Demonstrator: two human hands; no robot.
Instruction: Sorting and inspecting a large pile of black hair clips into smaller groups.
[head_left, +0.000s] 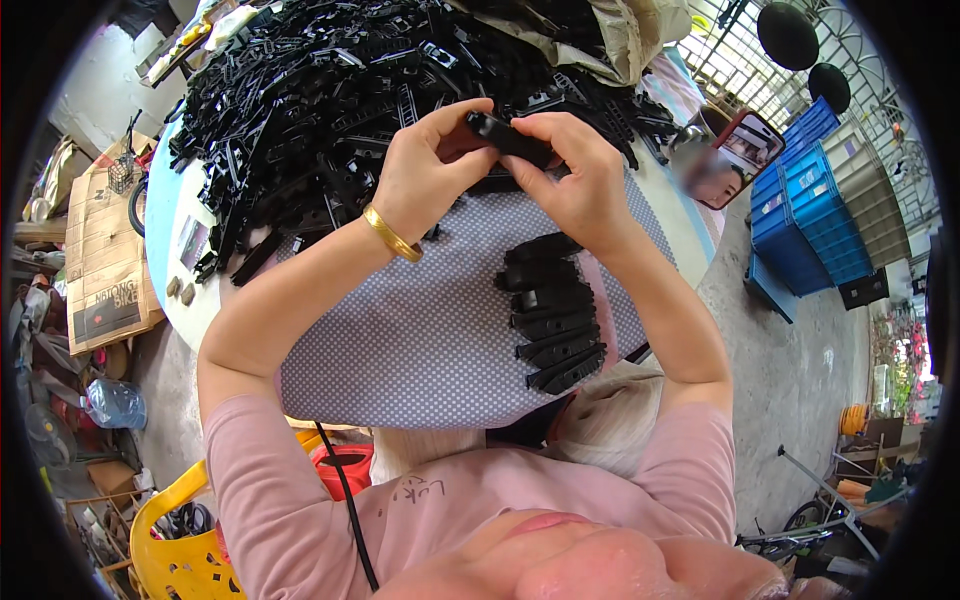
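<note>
Both hands are raised over the far part of the table, in front of a big heap of black plastic parts point(330, 95). Between them is a long, narrow black plastic part point(515, 141). The fingers of my left hand point(430, 165) pinch its left end, and my right hand point(580, 172) grips its right end with thumb and fingers. A gold bangle point(392, 234) circles my left wrist. Nearer to me, left of my right forearm, similar assembled black pieces point(555, 325) lie stacked side by side in a row on the dotted grey cloth point(400, 330).
A phone point(745, 158) stands propped at the table's right edge, by a metal cup point(708, 122). Crumpled brown wrapping point(625, 35) lies behind the heap. Blue crates point(795, 215) stand on the floor at right. A yellow chair point(165, 530) is at lower left, flattened cardboard point(105, 255) at left.
</note>
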